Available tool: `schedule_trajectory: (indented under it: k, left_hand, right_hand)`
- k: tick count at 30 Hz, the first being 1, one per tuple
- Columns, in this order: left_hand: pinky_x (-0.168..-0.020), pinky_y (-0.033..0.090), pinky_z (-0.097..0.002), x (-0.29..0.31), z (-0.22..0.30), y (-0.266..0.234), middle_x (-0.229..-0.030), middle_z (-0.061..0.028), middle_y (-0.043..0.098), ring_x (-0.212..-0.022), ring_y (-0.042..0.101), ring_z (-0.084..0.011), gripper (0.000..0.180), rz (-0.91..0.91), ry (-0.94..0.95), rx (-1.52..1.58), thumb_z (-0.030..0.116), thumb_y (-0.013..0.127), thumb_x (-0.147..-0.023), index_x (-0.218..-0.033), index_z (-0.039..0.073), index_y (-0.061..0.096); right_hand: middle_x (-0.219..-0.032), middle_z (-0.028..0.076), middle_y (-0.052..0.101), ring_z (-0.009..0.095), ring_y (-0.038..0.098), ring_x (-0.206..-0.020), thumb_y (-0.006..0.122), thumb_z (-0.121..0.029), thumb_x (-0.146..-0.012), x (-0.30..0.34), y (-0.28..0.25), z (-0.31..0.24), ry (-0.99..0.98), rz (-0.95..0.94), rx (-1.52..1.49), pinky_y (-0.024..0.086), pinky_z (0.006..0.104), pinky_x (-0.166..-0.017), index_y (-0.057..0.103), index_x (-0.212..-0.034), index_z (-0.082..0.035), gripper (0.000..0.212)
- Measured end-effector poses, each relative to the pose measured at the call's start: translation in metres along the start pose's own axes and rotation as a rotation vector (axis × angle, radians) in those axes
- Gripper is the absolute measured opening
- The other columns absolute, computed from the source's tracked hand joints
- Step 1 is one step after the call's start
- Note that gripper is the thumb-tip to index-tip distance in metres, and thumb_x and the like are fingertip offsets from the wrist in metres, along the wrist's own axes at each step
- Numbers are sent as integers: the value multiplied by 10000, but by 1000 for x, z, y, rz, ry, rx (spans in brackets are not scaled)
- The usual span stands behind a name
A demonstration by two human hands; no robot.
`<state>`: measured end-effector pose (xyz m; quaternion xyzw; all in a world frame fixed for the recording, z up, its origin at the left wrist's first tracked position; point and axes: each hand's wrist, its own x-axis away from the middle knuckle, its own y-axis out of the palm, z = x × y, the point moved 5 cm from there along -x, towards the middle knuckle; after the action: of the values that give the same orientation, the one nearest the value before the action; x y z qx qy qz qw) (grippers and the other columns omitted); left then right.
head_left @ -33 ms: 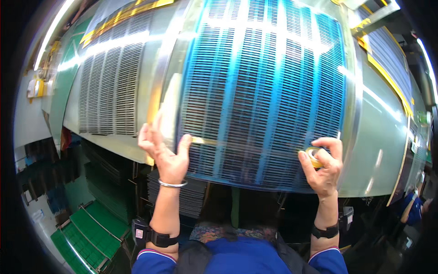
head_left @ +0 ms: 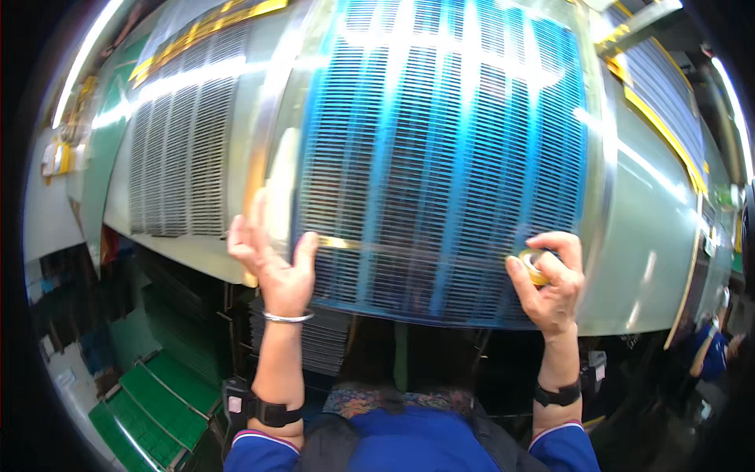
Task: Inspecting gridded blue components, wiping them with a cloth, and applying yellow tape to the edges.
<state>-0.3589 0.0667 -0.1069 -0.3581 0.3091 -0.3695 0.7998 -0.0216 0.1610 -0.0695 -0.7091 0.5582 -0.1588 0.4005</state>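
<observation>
A large panel (head_left: pixel 425 181) with close dark slats and glossy blue stripes lies in front of me. My left hand (head_left: pixel 279 271) is at its near left edge, fingers stretched upward and blurred, thumb apart, holding nothing that I can make out. Beside the thumb, a short strip of yellowish tape (head_left: pixel 340 244) shows on the panel, and a faint line runs on from it toward the right. At the panel's near right corner, my right hand (head_left: pixel 557 275) curls round a small roll of yellow tape (head_left: pixel 538 271), with one finger bent over it.
A greyer slatted panel (head_left: pixel 181 141) lies to the left, past a metal rail (head_left: pixel 271 102). Pale green table surface (head_left: pixel 645 252) extends on the right. Dark stacked sheets (head_left: pixel 303 338) sit below the table edge, and a green rack (head_left: pixel 161 409) stands low on the left.
The whole scene has shifted slightly left in view. Both hands keep nearly the same places against the panel, and the tape roll stays in my right hand.
</observation>
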Motion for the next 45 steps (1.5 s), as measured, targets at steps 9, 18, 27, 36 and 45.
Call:
schedule_trajectory:
  k: [9, 18, 27, 36, 45]
  left_hand:
    - [-1152, 224, -399, -2, -13, 0, -1488, -205, 171, -1311, 267, -292, 868, -20, -115, 37, 42, 776, -774, -1520, 210, 364]
    - [-1176, 200, -392, -4, -5, 1, -1528, -173, 219, -1357, 185, -279, 802, -93, -25, 34, 131, 764, -840, -1518, 141, 337]
    - [-1172, 238, -419, -4, -20, -1, -1501, -176, 232, -1381, 228, -283, 758, -83, -15, -46, 223, 787, -837, -1488, 176, 401]
    - [-1087, 328, -434, 24, 27, 4, -1324, -145, 597, -1264, 515, -318, 286, 47, 393, -341, 154, 710, -884, -1164, 99, 708]
    - [-1209, 148, -500, 103, 153, 80, -1589, -224, 260, -1494, 206, -362, 823, -591, 548, -94, 456, 593, -919, -1513, -30, 296]
  right_hand:
    - [-872, 50, 690, 242, 612, -824, 835, -132, -714, 8, -60, 48, -120, 132, 178, 464, 380, -775, 533, -613, -74, 324]
    - [-831, 8, 658, 201, 588, -802, 838, -157, -710, 22, -53, 55, -230, 161, 331, 417, 365, -806, 581, -631, -101, 275]
    - [-842, -40, 633, 159, 599, -867, 780, -103, -753, 32, -30, 43, -275, 169, 496, 384, 356, -848, 646, -689, -103, 149]
    - [-858, -34, 634, 171, 591, -898, 775, -118, -773, 35, -25, 37, -218, 188, 554, 379, 366, -876, 651, -700, -95, 145]
    - [-867, -18, 633, 186, 591, -891, 787, -128, -763, 39, -26, 41, -184, 210, 534, 385, 368, -871, 637, -695, -90, 170]
